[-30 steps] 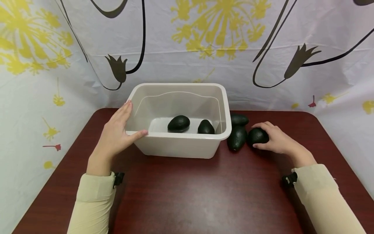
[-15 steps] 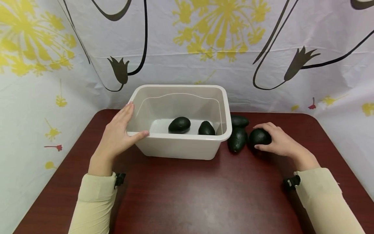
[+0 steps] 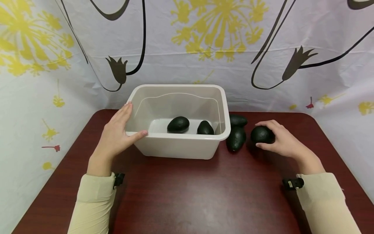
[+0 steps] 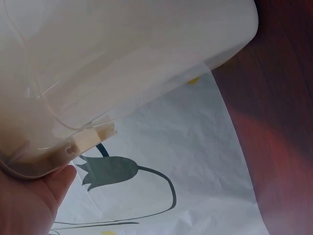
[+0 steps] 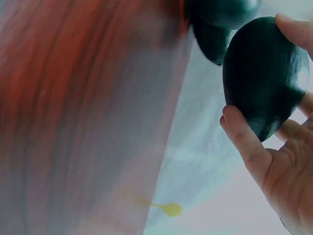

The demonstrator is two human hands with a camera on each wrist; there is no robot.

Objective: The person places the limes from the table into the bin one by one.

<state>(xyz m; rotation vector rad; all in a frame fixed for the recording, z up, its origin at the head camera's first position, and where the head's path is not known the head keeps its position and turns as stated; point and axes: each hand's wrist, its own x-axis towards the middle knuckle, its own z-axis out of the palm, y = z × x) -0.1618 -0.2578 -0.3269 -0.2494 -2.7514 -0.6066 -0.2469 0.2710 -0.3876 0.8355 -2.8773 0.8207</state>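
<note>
Off-white plastic formed the deep, rectangular, round-cornered bin (image 3: 178, 146) that stood at the far middle of the counter (image 3: 198, 191), a glossy reddish-brown wooden surface. The left hand (image 3: 114, 135) rested on the bin's near left corner, its fingers extended along the left rim and its thumb spread away from them along the near rim. Inside the bin, two dark green, egg-shaped avocados lay apart on the pale floor: a left avocado (image 3: 178, 124) on its side, and a right avocado (image 3: 205, 128) by the right wall, its lower part hidden by the near rim.

Right of the bin, the right hand (image 3: 280, 139) gripped a rounded dark green avocado (image 3: 261, 135) between thumb and fingers, as the right wrist view also showed. Whether that fruit touched the counter could not be told. Between it and the bin lay two more dark green avocados: an elongated near avocado (image 3: 236, 139), pointing toward the near edge, and a far avocado (image 3: 238, 120), partly hidden by the bin's rim. Whether those two touched was unclear.

Both forearms wore pale yellow-green sleeves (image 3: 93, 201), with a small black fitting (image 3: 118, 179) visible at the left cuff. Behind the counter hung a white cloth (image 3: 175, 65) printed with yellow flowers and grey-brown tulips.
</note>
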